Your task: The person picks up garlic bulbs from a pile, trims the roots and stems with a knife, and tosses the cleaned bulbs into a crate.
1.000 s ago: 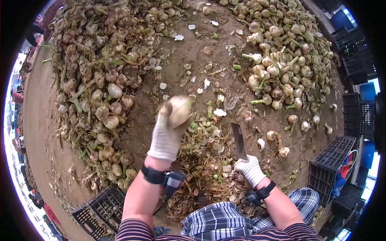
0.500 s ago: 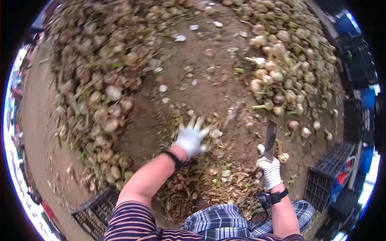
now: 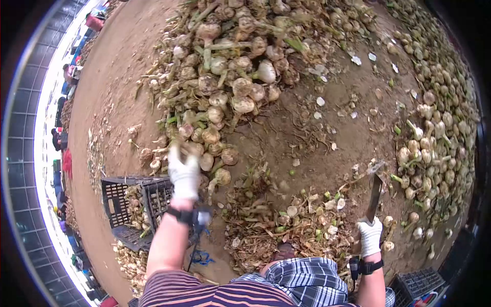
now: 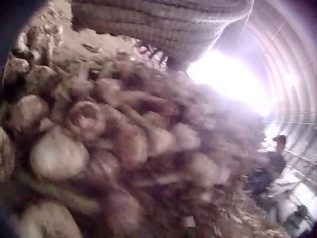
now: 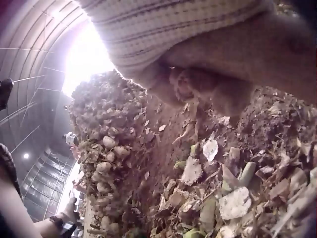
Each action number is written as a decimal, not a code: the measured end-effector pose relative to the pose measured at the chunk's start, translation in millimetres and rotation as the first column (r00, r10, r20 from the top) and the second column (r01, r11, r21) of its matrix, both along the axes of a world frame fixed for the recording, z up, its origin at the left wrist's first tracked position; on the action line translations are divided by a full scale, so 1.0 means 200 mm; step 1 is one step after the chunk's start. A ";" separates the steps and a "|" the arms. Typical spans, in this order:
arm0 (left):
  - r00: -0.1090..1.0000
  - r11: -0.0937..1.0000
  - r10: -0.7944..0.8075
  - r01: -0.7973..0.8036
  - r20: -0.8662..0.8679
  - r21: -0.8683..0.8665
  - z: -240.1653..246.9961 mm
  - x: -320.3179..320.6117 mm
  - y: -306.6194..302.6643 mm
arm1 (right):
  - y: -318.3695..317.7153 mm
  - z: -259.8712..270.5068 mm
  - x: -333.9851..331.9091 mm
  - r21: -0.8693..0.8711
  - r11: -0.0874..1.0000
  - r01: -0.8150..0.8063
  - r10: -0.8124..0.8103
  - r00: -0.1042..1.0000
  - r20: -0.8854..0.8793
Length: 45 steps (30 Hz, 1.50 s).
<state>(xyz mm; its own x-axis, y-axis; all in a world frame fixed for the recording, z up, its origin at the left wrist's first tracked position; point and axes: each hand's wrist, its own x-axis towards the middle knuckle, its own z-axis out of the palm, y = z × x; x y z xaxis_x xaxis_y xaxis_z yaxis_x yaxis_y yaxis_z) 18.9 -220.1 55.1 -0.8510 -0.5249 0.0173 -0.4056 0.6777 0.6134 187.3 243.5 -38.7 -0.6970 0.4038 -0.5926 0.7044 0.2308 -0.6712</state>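
Observation:
My left hand (image 3: 184, 176), in a white glove, reaches to the near edge of the left heap of garlic bulbs (image 3: 240, 87). Its fingertips are blurred among the bulbs, and I cannot tell whether they hold one. In the left wrist view, bulbs with stems (image 4: 59, 153) lie close below the glove, whose fingers are hidden. On the right, my gloved right hand (image 3: 370, 238) grips a knife (image 3: 375, 197) by its handle, the broad dark blade pointing up and away. Leaf and stem trimmings (image 5: 235, 203) lie below that hand in the right wrist view.
A black plastic crate (image 3: 128, 204) holding bulbs lies by my left arm. Another heap of garlic (image 3: 440, 123) runs along the right side. Trimmings (image 3: 286, 220) cover the ground before my knees. A second crate (image 3: 417, 284) stands at lower right.
The view has turned left. My left hand held a bulb one second ago, was empty with fingers spread over the trimmings, and is now at the left heap. The right hand still holds the knife.

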 end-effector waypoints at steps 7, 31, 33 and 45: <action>0.865 0.914 0.329 -0.393 0.378 0.104 -0.61 -0.23 -0.34 | 0.05 -0.19 0.12 -0.023 0.975 0.222 -0.222 0.954 -0.201; 0.705 0.720 -0.657 0.692 0.268 -0.055 -0.05 -0.10 0.76 | -0.07 -0.02 0.10 -0.127 0.963 0.239 -0.245 0.969 -0.034; 0.467 0.450 -0.655 0.873 0.594 -0.189 -0.23 0.04 0.73 | -0.08 -0.04 0.13 -0.146 0.953 0.266 -0.268 0.963 0.004; 0.638 0.388 -0.769 0.421 0.036 0.820 -0.24 0.15 0.95 | -0.27 0.35 -0.15 0.388 0.765 -0.514 0.588 0.803 -0.094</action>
<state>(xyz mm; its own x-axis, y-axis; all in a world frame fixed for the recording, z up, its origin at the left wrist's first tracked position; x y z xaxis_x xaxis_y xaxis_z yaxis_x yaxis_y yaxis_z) 49.0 -30.5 7.1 -0.7752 0.4421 -0.4513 -0.3690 0.2632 0.8914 157.4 188.7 31.8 -0.9455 0.0552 -0.3209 0.2457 0.7677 -0.5919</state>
